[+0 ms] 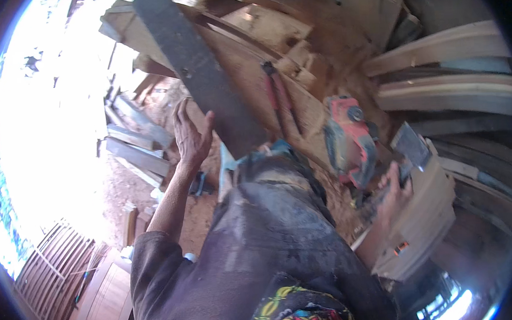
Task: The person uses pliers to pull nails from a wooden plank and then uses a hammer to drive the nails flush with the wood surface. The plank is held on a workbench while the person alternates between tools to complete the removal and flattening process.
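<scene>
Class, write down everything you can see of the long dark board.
The dark board is long, flat and straight-sided, grey-brown and apparently wood, with a small mark, perhaps a knot or hole, on its face. It slants from the upper left down toward the person's dark clothing, broad face up, its far part over paler wood. Whether anything clamps its near end is unclear. The left hand is open at its left edge, thumb nearest; actual contact cannot be confirmed.

Left hand [190, 139] extended, thumb apart; right hand [395, 189] curled
</scene>
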`<state>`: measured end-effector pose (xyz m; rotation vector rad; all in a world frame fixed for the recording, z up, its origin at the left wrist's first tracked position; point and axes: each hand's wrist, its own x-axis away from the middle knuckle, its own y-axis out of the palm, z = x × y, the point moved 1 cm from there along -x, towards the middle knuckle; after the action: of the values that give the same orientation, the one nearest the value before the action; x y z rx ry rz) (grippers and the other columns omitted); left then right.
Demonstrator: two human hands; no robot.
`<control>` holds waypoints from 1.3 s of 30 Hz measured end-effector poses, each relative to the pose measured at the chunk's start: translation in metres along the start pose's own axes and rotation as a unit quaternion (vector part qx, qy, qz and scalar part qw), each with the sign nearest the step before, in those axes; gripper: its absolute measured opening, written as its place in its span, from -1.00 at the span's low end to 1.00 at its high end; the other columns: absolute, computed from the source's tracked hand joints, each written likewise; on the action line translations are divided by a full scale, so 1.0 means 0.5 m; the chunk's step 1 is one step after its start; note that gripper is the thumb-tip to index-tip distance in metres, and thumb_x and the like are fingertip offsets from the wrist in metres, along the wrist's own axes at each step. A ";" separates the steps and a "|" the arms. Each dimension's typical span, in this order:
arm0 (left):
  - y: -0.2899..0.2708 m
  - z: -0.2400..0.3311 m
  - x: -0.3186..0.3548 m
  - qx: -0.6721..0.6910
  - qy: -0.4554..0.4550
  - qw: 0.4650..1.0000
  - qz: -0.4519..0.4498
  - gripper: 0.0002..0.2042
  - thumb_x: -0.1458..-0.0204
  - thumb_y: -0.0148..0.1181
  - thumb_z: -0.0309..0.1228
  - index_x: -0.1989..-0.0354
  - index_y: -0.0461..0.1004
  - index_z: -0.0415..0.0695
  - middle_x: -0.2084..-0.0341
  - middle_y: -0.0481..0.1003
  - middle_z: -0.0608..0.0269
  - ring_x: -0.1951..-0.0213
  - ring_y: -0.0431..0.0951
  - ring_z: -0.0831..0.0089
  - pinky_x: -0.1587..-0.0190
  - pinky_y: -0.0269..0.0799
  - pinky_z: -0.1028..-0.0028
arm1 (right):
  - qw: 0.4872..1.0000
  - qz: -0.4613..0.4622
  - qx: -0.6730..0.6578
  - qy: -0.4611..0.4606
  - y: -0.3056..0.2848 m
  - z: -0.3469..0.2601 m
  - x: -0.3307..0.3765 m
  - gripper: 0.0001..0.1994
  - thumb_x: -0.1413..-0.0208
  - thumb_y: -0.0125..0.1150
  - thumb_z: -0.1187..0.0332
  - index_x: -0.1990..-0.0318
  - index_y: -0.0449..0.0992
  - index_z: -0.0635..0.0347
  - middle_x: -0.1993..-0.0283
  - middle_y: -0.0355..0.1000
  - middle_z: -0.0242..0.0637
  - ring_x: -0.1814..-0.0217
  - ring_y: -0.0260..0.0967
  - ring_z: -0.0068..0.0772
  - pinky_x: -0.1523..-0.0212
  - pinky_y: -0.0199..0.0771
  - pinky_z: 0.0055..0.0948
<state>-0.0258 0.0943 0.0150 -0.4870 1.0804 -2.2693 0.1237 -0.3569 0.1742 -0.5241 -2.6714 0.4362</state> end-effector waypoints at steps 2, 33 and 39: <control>-0.064 0.001 -0.038 -0.134 0.149 0.979 -0.046 -0.08 -0.17 0.44 -0.15 -0.62 0.03 -0.14 -0.55 0.15 -0.13 -0.55 0.19 -0.08 -0.50 0.20 -0.07 | 1.000 -0.001 0.017 -0.002 -0.029 0.006 0.020 -0.71 -0.37 0.44 0.21 0.16 0.53 0.24 0.45 0.33 -0.46 0.45 0.27 -0.58 0.43 0.31 -0.45; 0.001 0.177 -0.129 -0.237 0.384 0.846 -0.284 0.14 0.32 0.71 -0.06 -0.54 0.22 -0.01 -0.51 0.22 0.03 -0.61 0.08 -0.02 -0.48 0.02 -0.11 | 0.993 0.111 0.037 -0.001 -0.128 0.161 0.024 -0.57 -0.21 0.60 0.17 -0.01 0.65 0.37 0.24 0.62 -0.31 0.29 0.51 -0.49 0.24 0.53 -0.41; -0.012 0.247 -0.177 -0.228 0.314 0.828 -0.406 0.10 0.21 0.71 -0.07 -0.58 0.24 0.01 -0.57 0.17 -0.06 -0.61 0.13 -0.04 -0.52 0.06 -0.16 | 0.973 0.127 0.183 -0.057 -0.156 0.264 0.038 -0.39 -0.11 0.66 0.07 -0.11 0.65 0.45 0.08 0.68 -0.05 0.00 0.62 -0.12 -0.09 0.56 -0.14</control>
<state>0.1070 0.0815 0.0879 -0.4381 2.0939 -3.0185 0.0288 -0.4474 0.0928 -0.7457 -2.5474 1.0363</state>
